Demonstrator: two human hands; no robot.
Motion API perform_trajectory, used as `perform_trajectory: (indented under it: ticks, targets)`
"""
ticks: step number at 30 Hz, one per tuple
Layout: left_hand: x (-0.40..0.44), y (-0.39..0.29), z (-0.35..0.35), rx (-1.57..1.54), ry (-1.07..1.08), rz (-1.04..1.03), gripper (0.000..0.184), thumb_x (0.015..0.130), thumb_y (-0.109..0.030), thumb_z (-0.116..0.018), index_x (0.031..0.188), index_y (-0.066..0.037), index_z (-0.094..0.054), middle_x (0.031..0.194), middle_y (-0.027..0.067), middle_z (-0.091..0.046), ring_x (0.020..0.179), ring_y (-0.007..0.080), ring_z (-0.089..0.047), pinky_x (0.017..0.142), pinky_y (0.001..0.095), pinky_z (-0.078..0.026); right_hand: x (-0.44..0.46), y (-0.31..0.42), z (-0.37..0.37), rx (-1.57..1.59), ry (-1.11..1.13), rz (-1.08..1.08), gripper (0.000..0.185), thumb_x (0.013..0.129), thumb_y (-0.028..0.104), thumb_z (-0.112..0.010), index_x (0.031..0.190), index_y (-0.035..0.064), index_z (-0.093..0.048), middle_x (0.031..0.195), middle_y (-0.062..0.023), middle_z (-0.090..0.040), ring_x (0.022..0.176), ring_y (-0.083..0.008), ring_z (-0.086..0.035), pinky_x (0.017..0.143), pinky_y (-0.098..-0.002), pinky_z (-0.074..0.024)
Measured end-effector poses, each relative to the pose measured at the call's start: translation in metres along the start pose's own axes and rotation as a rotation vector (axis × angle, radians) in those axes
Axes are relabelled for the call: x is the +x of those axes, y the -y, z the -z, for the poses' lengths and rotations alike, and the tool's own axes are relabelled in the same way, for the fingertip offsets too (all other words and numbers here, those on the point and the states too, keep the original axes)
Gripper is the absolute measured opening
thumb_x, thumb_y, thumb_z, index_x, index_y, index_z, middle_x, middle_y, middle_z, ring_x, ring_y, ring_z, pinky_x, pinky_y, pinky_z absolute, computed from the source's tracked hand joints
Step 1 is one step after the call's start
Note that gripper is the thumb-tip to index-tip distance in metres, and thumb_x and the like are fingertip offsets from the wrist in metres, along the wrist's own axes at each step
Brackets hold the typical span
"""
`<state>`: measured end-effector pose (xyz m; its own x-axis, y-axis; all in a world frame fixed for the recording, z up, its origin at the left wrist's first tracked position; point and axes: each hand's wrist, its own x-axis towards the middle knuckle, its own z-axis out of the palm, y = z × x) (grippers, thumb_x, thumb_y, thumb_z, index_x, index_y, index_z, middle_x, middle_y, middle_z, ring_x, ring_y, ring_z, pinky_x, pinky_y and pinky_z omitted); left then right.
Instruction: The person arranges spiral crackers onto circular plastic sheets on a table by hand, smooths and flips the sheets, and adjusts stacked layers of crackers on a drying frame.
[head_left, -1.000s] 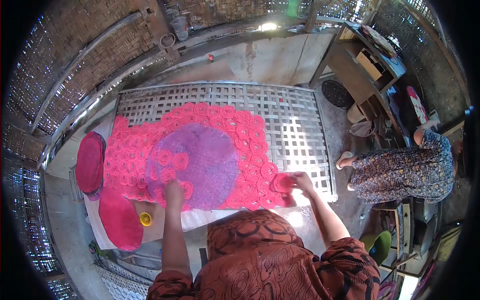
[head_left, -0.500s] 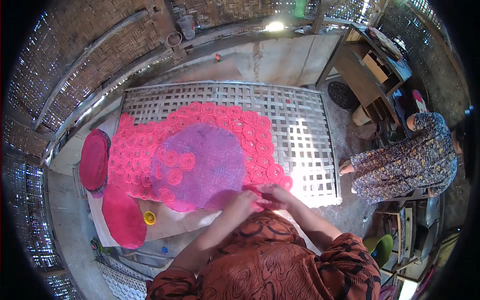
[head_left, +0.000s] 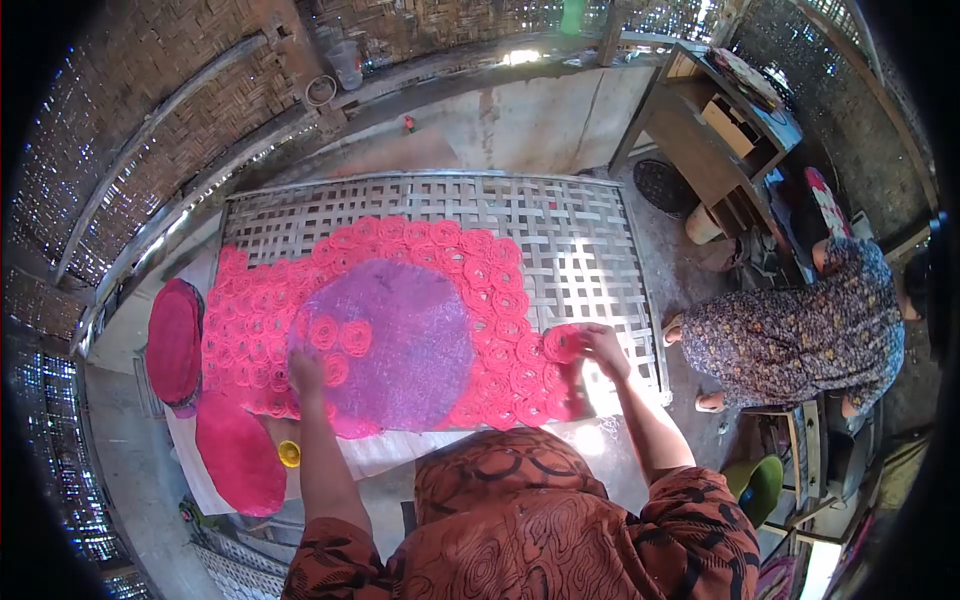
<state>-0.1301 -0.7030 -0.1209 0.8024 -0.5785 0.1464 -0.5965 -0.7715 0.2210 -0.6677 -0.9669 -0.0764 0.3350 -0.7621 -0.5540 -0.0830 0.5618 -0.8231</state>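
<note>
A woven bamboo rack (head_left: 580, 270) bears many pink coiled rosettes (head_left: 495, 300) laid side by side. On top of them lies a large round purple mesh sheet (head_left: 400, 340), with several loose rosettes (head_left: 325, 332) at its left side. My left hand (head_left: 306, 372) is over the sheet's left edge, close beside those loose rosettes; its fingers are blurred. At the right end of the pink rows, my right hand (head_left: 604, 350) pinches the edge of a single pink rosette (head_left: 563, 343).
Round pink sheets (head_left: 240, 455) and a stacked pink pile (head_left: 173, 340) lie at the left. A yellow ring-shaped item (head_left: 289, 454) sits near the front. Another person (head_left: 800, 325) in a flowered garment is at the right, by a wooden cabinet (head_left: 700, 130).
My hands were together at the rack's front edge. The left has swung left to the purple sheet's far side; the right has moved right and forward to a rosette. The view has shifted slightly.
</note>
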Motion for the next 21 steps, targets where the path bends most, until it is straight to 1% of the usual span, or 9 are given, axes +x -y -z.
perform_trajectory:
  ticks: [4, 6, 7, 9, 10, 12, 17, 20, 21]
  targets:
    - [0.011, 0.017, -0.009, -0.256, 0.047, 0.144, 0.033, 0.077, -0.027, -0.061, 0.095, 0.001, -0.061, 0.095, 0.0216, -0.063, 0.090, 0.0378, -0.060, 0.079, 0.0440, -0.048, 0.000, -0.004, -0.002, -0.536, -0.095, 0.161, 0.038, 0.081, 0.009, -0.062, 0.117, -0.0029, -0.057, 0.086, -0.0132, -0.067, 0.070, -0.0191, -0.065, 0.064, -0.0273, -0.0530]
    - [0.016, 0.022, -0.006, -0.183, 0.189, -0.020, 0.025, 0.080, -0.025, -0.059, 0.087, -0.001, -0.063, 0.083, 0.0140, -0.066, 0.082, 0.0310, -0.063, 0.071, 0.0414, -0.049, -0.004, -0.003, -0.009, -0.954, -0.208, 0.359, 0.045, 0.076, 0.007, -0.065, 0.118, -0.0027, -0.056, 0.094, -0.0190, -0.067, 0.077, -0.0245, -0.067, 0.068, -0.0311, -0.0542]
    - [0.018, 0.025, -0.003, -0.175, 0.181, -0.013, 0.025, 0.080, -0.025, -0.059, 0.087, -0.001, -0.063, 0.083, 0.0140, -0.066, 0.082, 0.0310, -0.063, 0.071, 0.0414, -0.049, 0.000, -0.005, -0.009, -1.155, -0.281, 0.821, 0.038, 0.077, 0.005, -0.063, 0.114, -0.0014, -0.058, 0.104, -0.0213, -0.062, 0.087, -0.0265, -0.066, 0.072, -0.0323, -0.0543]
    - [0.017, -0.002, 0.025, -0.737, 0.371, -0.105, 0.020, 0.085, -0.019, -0.053, 0.094, -0.003, -0.061, 0.088, 0.0077, -0.065, 0.081, 0.0216, -0.063, 0.070, 0.0368, -0.050, 0.006, 0.005, -0.030, -1.040, -0.206, 0.756, 0.033, 0.077, 0.005, -0.061, 0.109, -0.0006, -0.060, 0.105, -0.0213, -0.061, 0.088, -0.0280, -0.064, 0.072, -0.0331, -0.0527]
    - [0.014, -0.020, 0.044, -0.732, 0.362, -0.105, 0.020, 0.085, -0.019, -0.053, 0.094, -0.003, -0.061, 0.088, 0.0077, -0.065, 0.081, 0.0216, -0.063, 0.070, 0.0368, -0.050, 0.006, 0.013, -0.043, -0.936, -0.145, 0.681, 0.028, 0.078, 0.006, -0.059, 0.104, 0.0002, -0.062, 0.106, -0.0213, -0.060, 0.089, -0.0295, -0.062, 0.072, -0.0338, -0.0510]
    - [0.001, -0.069, 0.088, -1.395, 0.626, 0.173, 0.017, 0.088, -0.011, -0.049, 0.100, -0.003, -0.059, 0.092, 0.0028, -0.062, 0.082, 0.0126, -0.060, 0.073, 0.0296, -0.048, 0.001, 0.037, -0.087, -0.654, -0.021, 0.608, 0.017, 0.081, 0.007, -0.061, 0.098, 0.0040, -0.064, 0.097, -0.0144, -0.063, 0.083, -0.0251, -0.064, 0.071, -0.0313, -0.0516]
    - [-0.054, -0.206, 0.162, -1.695, 0.644, 0.203, 0.009, 0.089, -0.004, -0.051, 0.097, -0.004, -0.056, 0.091, 0.0024, -0.060, 0.082, 0.0090, -0.057, 0.072, 0.0227, -0.046, -0.033, 0.090, -0.204, -0.252, 0.381, 0.599, 0.029, 0.086, 0.013, -0.065, 0.112, 0.0008, -0.059, 0.102, -0.0101, -0.063, 0.094, -0.0145, -0.060, 0.081, -0.0275, -0.0488]
    - [-0.071, -0.233, 0.126, -1.608, 0.745, -0.088, 0.003, 0.090, -0.004, -0.055, 0.091, -0.007, -0.055, 0.087, 0.0001, -0.058, 0.077, 0.0070, -0.055, 0.067, 0.0197, -0.045, -0.045, 0.101, -0.230, -0.419, 0.219, 0.772, 0.035, 0.083, 0.015, -0.068, 0.113, 0.0007, -0.057, 0.101, -0.0100, -0.063, 0.088, -0.0143, -0.060, 0.077, -0.0279, -0.0488]
    - [-0.079, -0.244, 0.136, -1.666, 0.804, 0.099, 0.003, 0.090, -0.007, -0.057, 0.089, -0.008, -0.054, 0.085, -0.0016, -0.057, 0.074, 0.0044, -0.054, 0.063, 0.0181, -0.043, -0.037, 0.097, -0.230, -0.385, 0.222, 0.755, 0.033, 0.082, 0.016, -0.068, 0.108, -0.0009, -0.058, 0.095, -0.0088, -0.063, 0.083, -0.0135, -0.059, 0.075, -0.0286, -0.0485]
